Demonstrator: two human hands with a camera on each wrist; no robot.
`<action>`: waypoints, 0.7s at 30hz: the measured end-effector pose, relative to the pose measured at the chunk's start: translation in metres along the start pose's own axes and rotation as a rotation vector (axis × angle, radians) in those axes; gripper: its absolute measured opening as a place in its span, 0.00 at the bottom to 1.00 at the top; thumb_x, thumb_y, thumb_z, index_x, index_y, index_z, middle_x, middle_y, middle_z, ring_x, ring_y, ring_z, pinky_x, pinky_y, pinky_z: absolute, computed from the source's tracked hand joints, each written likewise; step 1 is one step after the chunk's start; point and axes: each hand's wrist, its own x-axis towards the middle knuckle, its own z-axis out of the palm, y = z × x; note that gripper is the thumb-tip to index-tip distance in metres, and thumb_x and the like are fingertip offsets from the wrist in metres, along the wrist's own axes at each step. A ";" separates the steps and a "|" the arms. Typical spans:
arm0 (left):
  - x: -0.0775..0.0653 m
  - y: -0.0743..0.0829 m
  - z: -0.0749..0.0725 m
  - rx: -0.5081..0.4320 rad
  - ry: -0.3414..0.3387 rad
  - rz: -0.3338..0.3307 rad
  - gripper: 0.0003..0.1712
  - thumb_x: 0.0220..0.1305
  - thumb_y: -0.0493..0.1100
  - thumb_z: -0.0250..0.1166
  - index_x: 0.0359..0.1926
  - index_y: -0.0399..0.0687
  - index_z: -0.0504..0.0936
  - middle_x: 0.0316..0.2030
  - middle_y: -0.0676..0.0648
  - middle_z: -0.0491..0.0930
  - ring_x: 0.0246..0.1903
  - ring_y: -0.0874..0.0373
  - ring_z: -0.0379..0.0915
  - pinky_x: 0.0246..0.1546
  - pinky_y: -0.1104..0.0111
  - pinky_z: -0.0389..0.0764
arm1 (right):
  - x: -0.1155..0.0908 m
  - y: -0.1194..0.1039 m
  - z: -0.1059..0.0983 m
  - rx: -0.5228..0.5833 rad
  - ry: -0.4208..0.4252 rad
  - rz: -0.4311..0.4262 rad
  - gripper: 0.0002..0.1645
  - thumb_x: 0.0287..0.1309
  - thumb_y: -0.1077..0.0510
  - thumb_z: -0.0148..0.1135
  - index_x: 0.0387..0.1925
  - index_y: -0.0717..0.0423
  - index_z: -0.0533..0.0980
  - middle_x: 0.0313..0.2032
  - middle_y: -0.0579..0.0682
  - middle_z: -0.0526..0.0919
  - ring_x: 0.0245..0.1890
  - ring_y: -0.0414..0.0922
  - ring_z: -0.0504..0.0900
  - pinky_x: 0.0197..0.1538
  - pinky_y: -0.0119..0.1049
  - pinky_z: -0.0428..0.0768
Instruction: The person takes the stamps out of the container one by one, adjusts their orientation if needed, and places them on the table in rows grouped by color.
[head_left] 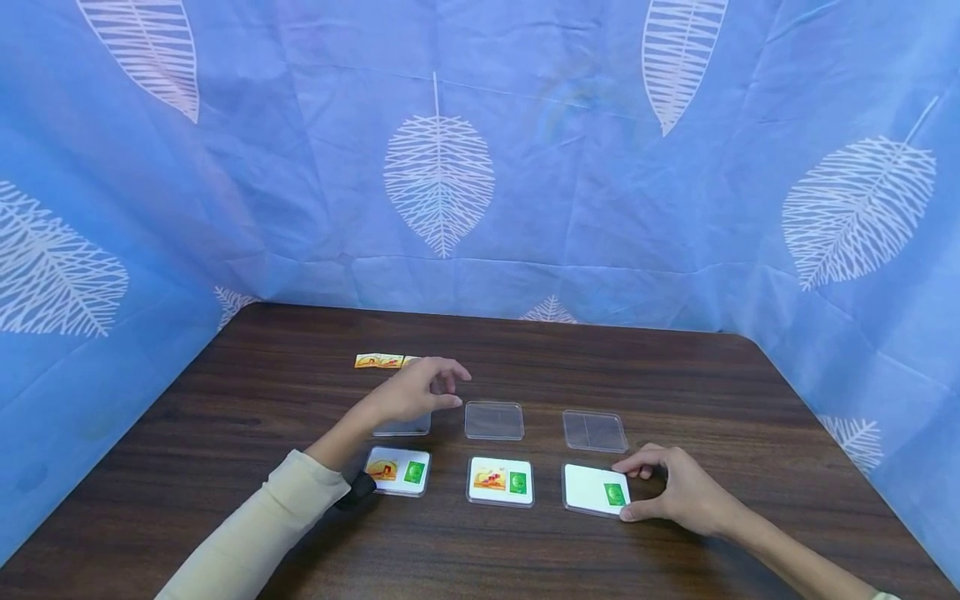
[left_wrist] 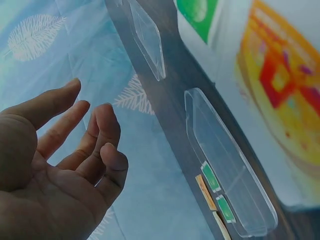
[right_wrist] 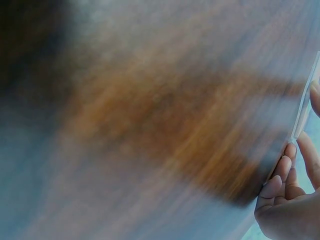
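Note:
My left hand [head_left: 411, 390] hovers over the left clear lid [head_left: 405, 428], fingers loosely bent and nothing visible between them. Behind it lie small yellow stamp-like pieces [head_left: 378, 361], partly hidden by the hand. At the right, my right hand [head_left: 686, 492] holds the right edge of a flat clear plastic case [head_left: 588, 490], thumb at the near corner and forefinger at the far one. That case has a white insert with one green stamp-like piece [head_left: 614, 495]. The left case [head_left: 397, 472] and middle case [head_left: 500, 482] each show a yellow-orange picture beside a green piece.
A middle clear lid [head_left: 494, 421] and a right clear lid [head_left: 595, 431] lie behind the cases on the dark wooden table [head_left: 675, 375]. A blue curtain [head_left: 525, 183] with white leaf prints stands around the table's back and sides. A black band [head_left: 356, 492] sits at the left wrist.

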 end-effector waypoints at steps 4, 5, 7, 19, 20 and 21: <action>0.001 0.004 0.003 0.015 -0.004 0.010 0.19 0.69 0.34 0.68 0.59 0.33 0.80 0.36 0.48 0.78 0.29 0.62 0.71 0.34 0.70 0.77 | 0.000 0.000 0.000 0.009 -0.003 0.002 0.28 0.47 0.52 0.84 0.50 0.57 0.85 0.43 0.45 0.83 0.37 0.39 0.71 0.41 0.34 0.73; 0.002 0.004 0.004 0.014 -0.003 0.018 0.19 0.69 0.34 0.68 0.59 0.33 0.80 0.36 0.47 0.79 0.29 0.62 0.72 0.33 0.70 0.77 | 0.000 0.000 0.000 0.009 -0.003 0.005 0.28 0.47 0.52 0.84 0.50 0.57 0.85 0.42 0.45 0.83 0.37 0.38 0.71 0.40 0.34 0.73; 0.003 0.006 0.006 0.012 -0.004 0.035 0.19 0.68 0.34 0.68 0.58 0.33 0.81 0.36 0.47 0.79 0.29 0.62 0.72 0.32 0.70 0.77 | 0.000 -0.001 0.000 0.011 -0.006 0.013 0.28 0.47 0.52 0.84 0.50 0.57 0.85 0.42 0.46 0.82 0.37 0.38 0.71 0.40 0.34 0.72; 0.009 0.014 0.016 -0.024 -0.065 0.097 0.19 0.68 0.34 0.69 0.58 0.34 0.81 0.35 0.49 0.79 0.29 0.65 0.70 0.33 0.72 0.75 | 0.000 0.000 0.001 0.011 0.004 0.006 0.28 0.47 0.52 0.84 0.50 0.57 0.85 0.41 0.46 0.81 0.37 0.39 0.70 0.40 0.34 0.72; 0.009 0.015 0.017 -0.025 -0.067 0.098 0.20 0.68 0.34 0.69 0.58 0.34 0.81 0.35 0.49 0.79 0.29 0.65 0.70 0.33 0.72 0.75 | 0.000 0.000 0.001 0.011 0.004 0.006 0.28 0.47 0.52 0.84 0.50 0.58 0.85 0.41 0.46 0.81 0.37 0.39 0.70 0.40 0.34 0.72; 0.010 0.016 0.017 -0.025 -0.070 0.097 0.20 0.68 0.34 0.69 0.59 0.34 0.81 0.35 0.49 0.79 0.29 0.65 0.71 0.33 0.72 0.76 | 0.000 -0.001 0.001 0.012 0.003 0.006 0.28 0.47 0.53 0.84 0.50 0.58 0.85 0.41 0.46 0.81 0.37 0.39 0.70 0.40 0.34 0.72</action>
